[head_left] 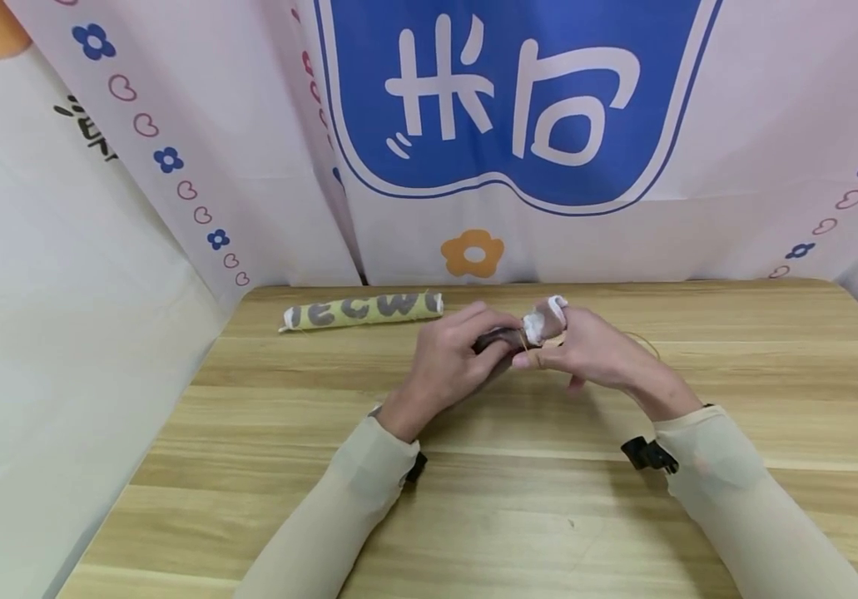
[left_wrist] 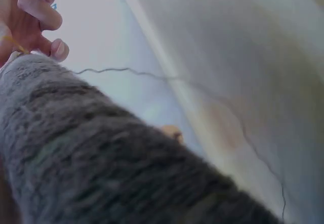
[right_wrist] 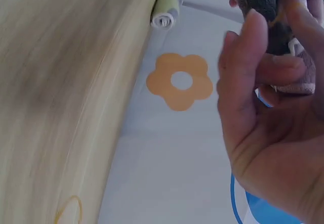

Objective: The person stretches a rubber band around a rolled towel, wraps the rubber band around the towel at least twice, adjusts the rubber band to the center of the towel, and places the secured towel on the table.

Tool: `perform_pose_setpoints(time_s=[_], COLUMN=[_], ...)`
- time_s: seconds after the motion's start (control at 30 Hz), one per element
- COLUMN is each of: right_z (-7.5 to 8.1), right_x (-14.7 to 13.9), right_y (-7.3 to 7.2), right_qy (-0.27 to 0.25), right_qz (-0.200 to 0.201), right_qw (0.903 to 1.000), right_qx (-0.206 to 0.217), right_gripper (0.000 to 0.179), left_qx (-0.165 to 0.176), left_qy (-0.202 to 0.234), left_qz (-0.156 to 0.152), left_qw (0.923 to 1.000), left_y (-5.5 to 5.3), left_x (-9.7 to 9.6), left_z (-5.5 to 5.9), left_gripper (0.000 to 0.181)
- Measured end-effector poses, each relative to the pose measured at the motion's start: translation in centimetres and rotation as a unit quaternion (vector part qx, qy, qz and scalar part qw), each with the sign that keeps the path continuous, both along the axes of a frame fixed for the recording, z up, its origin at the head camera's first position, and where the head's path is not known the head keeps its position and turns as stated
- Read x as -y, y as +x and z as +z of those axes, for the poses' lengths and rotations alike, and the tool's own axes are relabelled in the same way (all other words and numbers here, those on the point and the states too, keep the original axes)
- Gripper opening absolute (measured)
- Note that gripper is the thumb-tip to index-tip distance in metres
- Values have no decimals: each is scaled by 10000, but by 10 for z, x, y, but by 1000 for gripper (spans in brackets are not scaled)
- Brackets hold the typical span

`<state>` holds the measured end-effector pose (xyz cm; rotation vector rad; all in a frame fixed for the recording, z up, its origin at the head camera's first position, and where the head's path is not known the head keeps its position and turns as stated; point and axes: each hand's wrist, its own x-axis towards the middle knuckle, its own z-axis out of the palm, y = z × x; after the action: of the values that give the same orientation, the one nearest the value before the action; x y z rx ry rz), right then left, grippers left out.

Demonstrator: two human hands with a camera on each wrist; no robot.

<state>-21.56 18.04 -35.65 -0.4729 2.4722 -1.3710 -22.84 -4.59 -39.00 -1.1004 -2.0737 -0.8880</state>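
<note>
My left hand (head_left: 447, 358) grips a dark grey-brown rolled towel (head_left: 499, 338) above the back of the table. Its fuzzy terry surface fills much of the left wrist view (left_wrist: 91, 133). At the roll's right end, a white and brown folded edge (head_left: 544, 320) shows. My right hand (head_left: 597, 349) is at this end, its curled fingers and thumb around it. A thin yellow rubber band (head_left: 524, 341) runs across the roll to the right thumb; it also shows beside the fingers in the right wrist view (right_wrist: 277, 19). The left fingers' undersides are hidden in the head view.
A yellow-green rolled towel (head_left: 364, 309) with grey letters and white ends lies at the table's back left. Another thin yellow band (head_left: 646, 341) lies right of my hands on the wooden table (head_left: 518, 516). A printed cloth (head_left: 414, 225) hangs behind the back edge.
</note>
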Motion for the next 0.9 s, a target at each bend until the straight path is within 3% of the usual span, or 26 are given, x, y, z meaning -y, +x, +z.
perform_pose_setpoints(time_s=[0.3, 0.53, 0.8, 0.9], right_z=[0, -9, -18, -19], right_x=[-5, 4, 24, 29], right_y=[1, 1, 9, 12], right_qy=[368, 5, -661, -488], right_qz=[59, -471, -928, -987], right_qw=[9992, 9988, 9877, 9776], right_qx=[162, 148, -1073, -1796], right_gripper=[39, 24, 10, 11], left_qx=[126, 137, 791, 994], left_qy=[340, 760, 1522, 1723], left_qz=[-150, 37, 322, 324], left_qw=[9992, 9970, 9847, 9795], left_y=[-1, -3, -7, -7], left_x=[-3, 0, 4, 4], left_z=[-2, -4, 0, 1], left_gripper=[13, 12, 15, 15])
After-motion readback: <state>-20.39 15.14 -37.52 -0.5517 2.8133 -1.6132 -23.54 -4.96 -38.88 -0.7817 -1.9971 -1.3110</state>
